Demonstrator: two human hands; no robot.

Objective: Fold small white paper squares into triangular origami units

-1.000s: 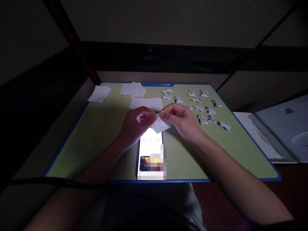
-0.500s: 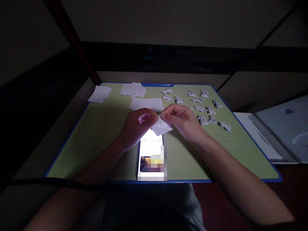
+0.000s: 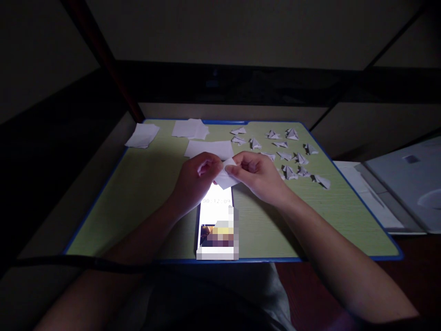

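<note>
Dim green board (image 3: 138, 193) carries a lit phone (image 3: 216, 216); just above it, left hand (image 3: 195, 181) and right hand (image 3: 258, 174) pinch a paper slip (image 3: 225, 177), probably light, limp, best gripped along its creased edges.

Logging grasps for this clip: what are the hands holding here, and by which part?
Both hands pinch one small white paper piece above the lit phone: left hand at its left edge, right hand at its upper right edge.
</note>
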